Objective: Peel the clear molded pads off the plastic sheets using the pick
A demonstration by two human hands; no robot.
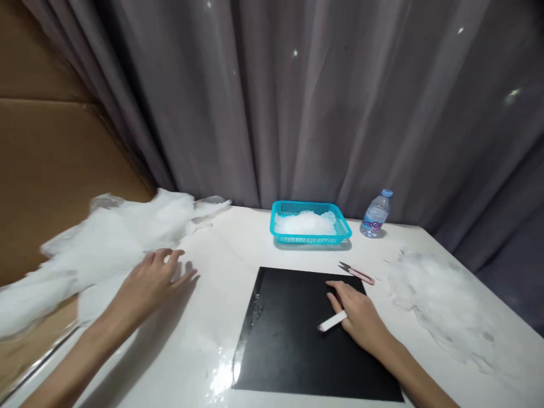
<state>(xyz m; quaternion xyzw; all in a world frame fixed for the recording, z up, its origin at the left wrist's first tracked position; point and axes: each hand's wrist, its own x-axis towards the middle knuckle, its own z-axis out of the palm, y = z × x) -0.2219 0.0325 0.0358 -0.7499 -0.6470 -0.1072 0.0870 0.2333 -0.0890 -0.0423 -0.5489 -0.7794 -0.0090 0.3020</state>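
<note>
On the left, my left hand (153, 279) hovers by a large heap of white fluffy stuffing (123, 238), its fingers apart and nothing visible in them. My right hand (356, 309) is over a black flat sheet (293, 334), index finger and thumb stretched forward. A short white stick with a dark tip (333, 322) is tucked in that hand and juts out to the left below the thumb; its exact kind is unclear. Just beyond this hand lies a pair of thread snips (357, 273), with pink handles, at the sheet's far right corner.
A turquoise plastic basket (311, 238) with white stuffing in it stands at the back of the white table (225, 255). Right of it is a water bottle (376, 214). Thin, loose white stuffing (442, 300) spreads on the right. A grey curtain (280, 113) hangs behind; cardboard (55, 170) stands left.
</note>
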